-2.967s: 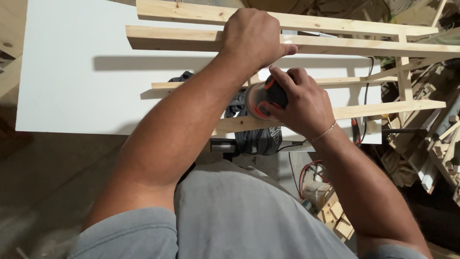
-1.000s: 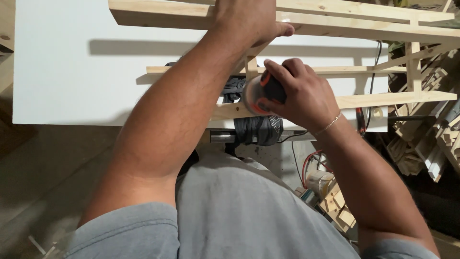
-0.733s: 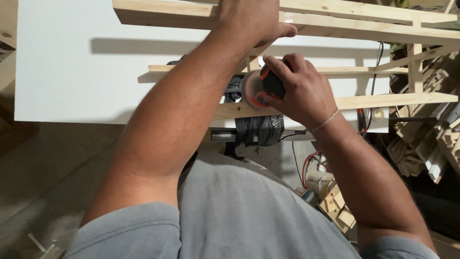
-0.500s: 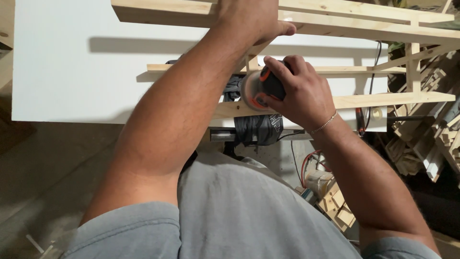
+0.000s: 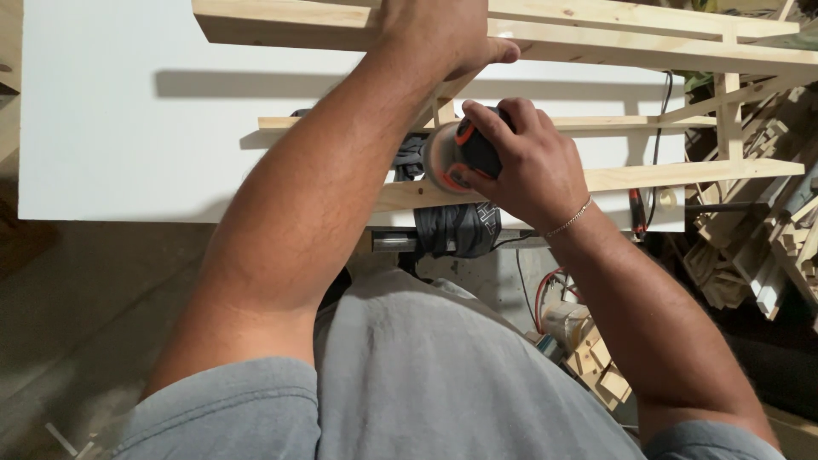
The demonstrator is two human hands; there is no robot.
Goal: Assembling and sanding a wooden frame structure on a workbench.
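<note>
Packages: I see none anywhere in the frame.
Signs: none.
Screens: none.
Labels: the only printed mark I see is a pale logo on the dark grey dust bag (image 5: 456,228), centre of the frame, just below the wooden slat; it is small and partly folded.

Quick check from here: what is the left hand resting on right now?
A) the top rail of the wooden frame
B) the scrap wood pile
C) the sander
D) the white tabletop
A: the left hand presses on the wooden frame's top rail, while the right hand grips the sander.
</note>
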